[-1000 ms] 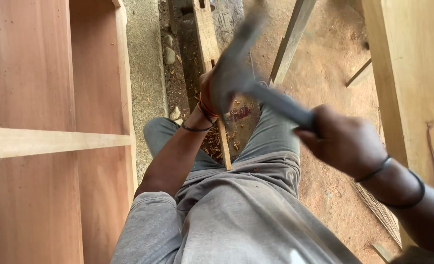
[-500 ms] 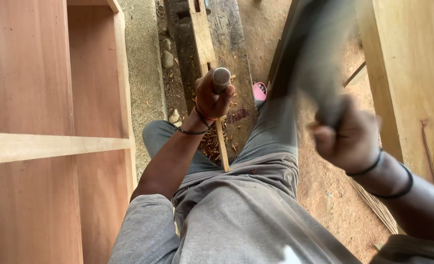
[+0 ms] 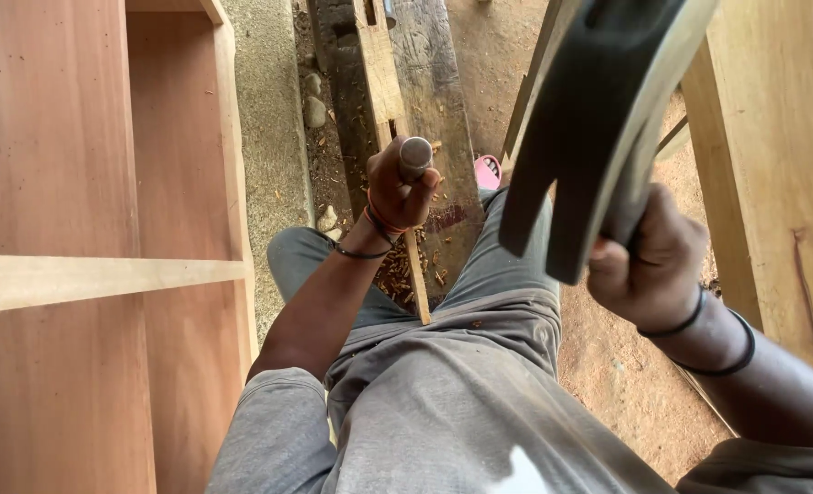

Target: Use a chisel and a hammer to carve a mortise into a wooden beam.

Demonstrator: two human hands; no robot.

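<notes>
Steel hammer point(image 3: 598, 119), gripped in right hand point(image 3: 649, 261): strike squarely the chisel point(image 3: 414, 157) (left hand point(image 3: 397, 187) clamps it) on the wooden strip point(image 3: 383, 82).

The hammer point(image 3: 598, 119) looms near the lens: its head runs off the top edge, and the handle is hidden inside the right hand point(image 3: 649, 261) that grips it. The left hand point(image 3: 397, 187) wraps the chisel point(image 3: 414, 155), so only the rounded butt shows; its blade and tip are covered by the fingers. The wooden strip point(image 3: 397, 146) beneath passes behind that hand and is cut off at the far edge. The cabinet point(image 3: 77, 274) on the left runs out at the top, left and bottom. A pink object point(image 3: 489, 171) beyond the knee is mostly hidden, too little to identify.
</notes>
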